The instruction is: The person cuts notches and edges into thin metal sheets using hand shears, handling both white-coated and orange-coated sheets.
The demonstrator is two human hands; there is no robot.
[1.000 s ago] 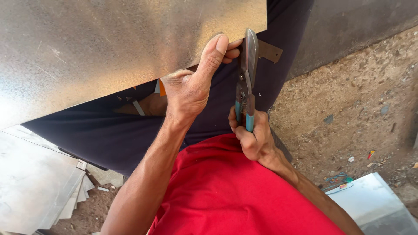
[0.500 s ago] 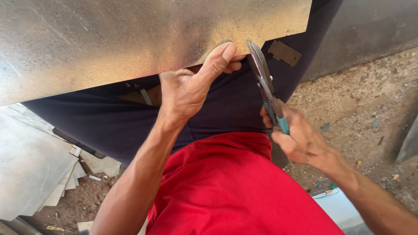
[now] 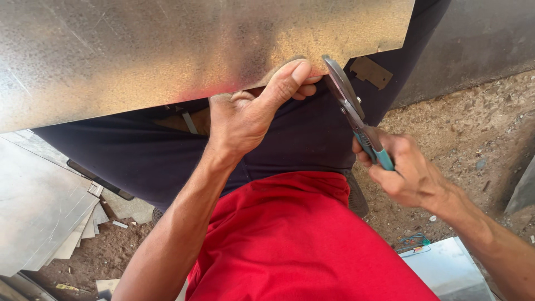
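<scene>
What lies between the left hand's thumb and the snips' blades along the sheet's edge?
Nothing solid lies there: in the head view a bare stretch of the metal sheet edge separates the left hand from the snips, held by the right hand; dark trousers show behind.

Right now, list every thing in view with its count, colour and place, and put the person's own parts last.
galvanised metal sheet: one, silver-grey, across the top, resting over the lap
tin snips: one, grey blades and teal handles, at the sheet's lower edge, right of centre
small metal offcut: one, dull brown-grey, lying on the dark trousers by the snips
stacked metal sheets: several, grey, on the ground at lower left
flat metal piece: one, pale grey, on the ground at lower right
dirt ground: brown, at right
red shirt: one, bottom centre
dark trousers: one pair, navy, under the sheet
left hand: grips the sheet's lower edge
right hand: holds the snips' handles
</scene>
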